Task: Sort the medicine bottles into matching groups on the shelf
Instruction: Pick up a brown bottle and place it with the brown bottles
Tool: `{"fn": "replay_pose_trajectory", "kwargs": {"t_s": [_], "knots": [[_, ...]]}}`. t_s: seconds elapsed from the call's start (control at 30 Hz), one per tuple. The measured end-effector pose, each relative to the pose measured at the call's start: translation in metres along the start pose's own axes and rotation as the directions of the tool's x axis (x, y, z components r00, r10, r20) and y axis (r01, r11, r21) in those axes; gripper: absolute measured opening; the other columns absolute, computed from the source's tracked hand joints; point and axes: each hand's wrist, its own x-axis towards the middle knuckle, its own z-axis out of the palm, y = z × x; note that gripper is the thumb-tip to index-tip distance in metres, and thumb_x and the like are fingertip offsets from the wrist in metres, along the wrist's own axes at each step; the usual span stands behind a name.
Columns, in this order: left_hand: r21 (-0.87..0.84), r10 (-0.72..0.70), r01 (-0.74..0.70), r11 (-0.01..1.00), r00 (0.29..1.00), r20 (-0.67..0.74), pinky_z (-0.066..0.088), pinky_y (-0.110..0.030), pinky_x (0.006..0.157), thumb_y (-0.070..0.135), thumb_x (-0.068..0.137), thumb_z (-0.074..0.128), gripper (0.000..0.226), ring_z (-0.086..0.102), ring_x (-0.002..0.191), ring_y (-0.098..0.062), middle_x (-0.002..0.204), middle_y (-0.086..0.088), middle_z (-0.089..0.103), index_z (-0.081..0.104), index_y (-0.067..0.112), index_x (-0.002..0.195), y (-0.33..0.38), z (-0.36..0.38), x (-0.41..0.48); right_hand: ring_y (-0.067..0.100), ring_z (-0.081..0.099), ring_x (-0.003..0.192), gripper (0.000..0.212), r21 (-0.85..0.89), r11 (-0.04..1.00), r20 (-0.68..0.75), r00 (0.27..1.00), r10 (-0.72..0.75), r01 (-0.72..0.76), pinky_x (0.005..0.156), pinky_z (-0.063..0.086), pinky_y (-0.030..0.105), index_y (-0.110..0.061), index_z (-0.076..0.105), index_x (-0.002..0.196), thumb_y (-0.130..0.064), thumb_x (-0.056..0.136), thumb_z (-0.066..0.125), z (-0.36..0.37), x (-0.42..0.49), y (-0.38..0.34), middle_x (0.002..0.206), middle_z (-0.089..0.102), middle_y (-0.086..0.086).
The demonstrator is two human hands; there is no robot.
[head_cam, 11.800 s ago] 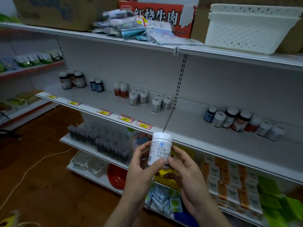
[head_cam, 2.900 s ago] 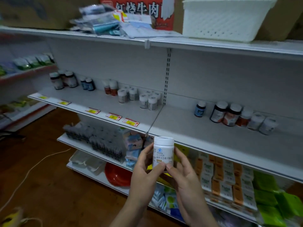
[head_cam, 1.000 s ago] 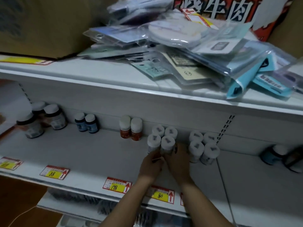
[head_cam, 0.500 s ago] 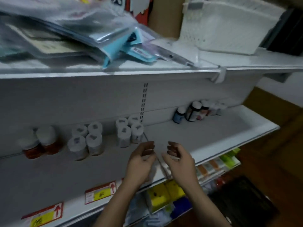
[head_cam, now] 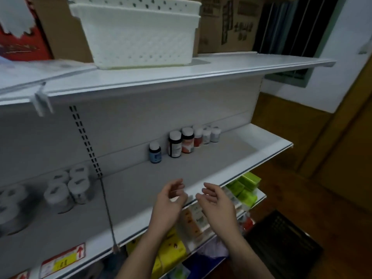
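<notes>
My left hand (head_cam: 168, 204) and my right hand (head_cam: 218, 202) hover side by side over the front of the white shelf (head_cam: 231, 166), both empty with fingers loosely curled apart. Against the back wall stands a mixed row: a small blue bottle (head_cam: 155, 153), a dark bottle (head_cam: 174, 144), a bottle with an orange label (head_cam: 187, 140), a red bottle (head_cam: 198, 137) and two pale bottles (head_cam: 211, 134). Left of the upright divider, a cluster of white bottles (head_cam: 68, 187) stands grouped, blurred.
A white perforated basket (head_cam: 138, 33) and cardboard boxes (head_cam: 227, 23) sit on the top shelf. Green, yellow and orange packets (head_cam: 244, 188) fill the shelf below. Price tags (head_cam: 62, 260) line the shelf's front edge. A dark mat (head_cam: 281, 244) lies on the wooden floor.
The white bottle I held went into the white cluster and both hands came away empty. My view has swung right, toward the mixed row of bottles.
</notes>
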Motion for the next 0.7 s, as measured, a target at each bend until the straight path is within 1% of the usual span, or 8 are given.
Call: {"fn": "replay_pose_trajectory", "kwargs": {"t_s": [0.13, 0.23, 0.27, 0.37, 0.47, 0.57, 0.63, 0.7], "knots": [[0.008, -0.034, 0.034, 0.999, 0.998, -0.056, 0.051, -0.042, 0.097, 0.007, 0.090, 0.063, 0.036, 0.059, 0.110, -0.016, 0.121, 0.001, 0.063, 0.055, 0.024, 0.120, 0.004, 0.049, 0.024, 0.003, 0.060, 0.099, 0.033, -0.005, 1.000, 0.079, 0.996, 0.029, -0.029, 0.087, 0.056, 0.036, -0.031, 0.054, 0.117, -0.028, 0.087, 0.069, -0.033, 0.041, 0.012, 0.110, 0.061, -0.010], [-0.006, -0.061, 0.060, 0.998, 0.992, -0.114, 0.050, -0.040, 0.097, 0.002, 0.090, 0.061, 0.038, 0.057, 0.112, -0.022, 0.124, -0.005, 0.059, 0.052, 0.023, 0.120, 0.005, 0.061, 0.045, 0.000, 0.059, 0.092, 0.035, -0.033, 0.998, 0.135, 0.990, 0.050, -0.046, 0.080, 0.052, 0.026, -0.022, 0.055, 0.124, -0.023, 0.090, 0.066, -0.044, 0.073, 0.011, 0.109, 0.060, -0.006], [-0.005, -0.066, 0.066, 0.998, 0.988, -0.141, 0.050, -0.039, 0.096, 0.002, 0.090, 0.061, 0.038, 0.056, 0.113, -0.023, 0.125, -0.007, 0.059, 0.051, 0.021, 0.122, 0.005, 0.061, 0.053, 0.003, 0.060, 0.091, 0.035, -0.041, 0.998, 0.154, 0.987, 0.054, -0.048, 0.079, 0.050, 0.024, -0.019, 0.055, 0.125, -0.021, 0.091, 0.064, -0.045, 0.085, 0.010, 0.111, 0.061, -0.003], [0.014, -0.085, 0.090, 0.996, 0.971, -0.225, 0.050, -0.039, 0.094, 0.001, 0.089, 0.060, 0.044, 0.056, 0.114, -0.025, 0.131, -0.011, 0.057, 0.050, 0.014, 0.130, 0.000, 0.058, 0.081, 0.018, 0.062, 0.102, 0.036, -0.074, 0.994, 0.193, 0.977, 0.088, -0.075, 0.089, 0.051, 0.032, -0.016, 0.054, 0.128, -0.020, 0.093, 0.060, -0.036, 0.124, 0.009, 0.114, 0.063, 0.002], [0.057, -0.121, 0.140, 0.988, 0.959, -0.257, 0.047, -0.039, 0.100, 0.009, 0.091, 0.061, 0.052, 0.053, 0.122, -0.022, 0.139, -0.004, 0.053, 0.045, 0.016, 0.139, -0.010, 0.054, 0.115, 0.023, 0.061, 0.107, 0.034, -0.106, 0.991, 0.227, 0.969, 0.100, -0.078, 0.093, 0.051, 0.038, -0.018, 0.057, 0.127, -0.022, 0.093, 0.059, -0.017, 0.161, 0.009, 0.120, 0.064, 0.004], [0.078, -0.154, 0.177, 0.981, 0.959, -0.239, 0.039, -0.035, 0.107, 0.014, 0.093, 0.060, 0.060, 0.043, 0.134, -0.018, 0.149, 0.001, 0.042, 0.036, 0.017, 0.148, -0.022, 0.052, 0.157, 0.026, 0.057, 0.115, 0.034, -0.024, 0.991, 0.283, 0.950, 0.131, -0.130, 0.100, 0.048, 0.047, -0.018, 0.056, 0.130, -0.022, 0.096, 0.056, 0.006, 0.194, 0.006, 0.127, 0.058, 0.004], [0.112, -0.130, 0.160, 0.981, 0.964, -0.234, 0.040, -0.032, 0.099, 0.015, 0.092, 0.061, 0.058, 0.046, 0.127, -0.015, 0.146, 0.000, 0.045, 0.038, 0.016, 0.146, -0.025, 0.053, 0.186, 0.028, 0.057, 0.114, 0.024, -0.027, 0.988, 0.303, 0.940, 0.155, -0.154, 0.101, 0.047, 0.050, -0.020, 0.060, 0.121, -0.023, 0.098, 0.051, 0.021, 0.217, 0.002, 0.120, 0.058, 0.001], [0.139, -0.065, 0.103, 0.985, 0.965, -0.254, 0.041, -0.025, 0.085, 0.013, 0.090, 0.064, 0.047, 0.052, 0.112, -0.012, 0.127, 0.000, 0.055, 0.048, 0.014, 0.133, -0.026, 0.055, 0.213, 0.028, 0.061, 0.107, 0.016, -0.044, 0.989, 0.325, 0.934, 0.147, -0.141, 0.098, 0.048, 0.051, -0.027, 0.064, 0.099, -0.021, 0.097, 0.049, 0.035, 0.239, -0.003, 0.108, 0.063, 0.002]]}}
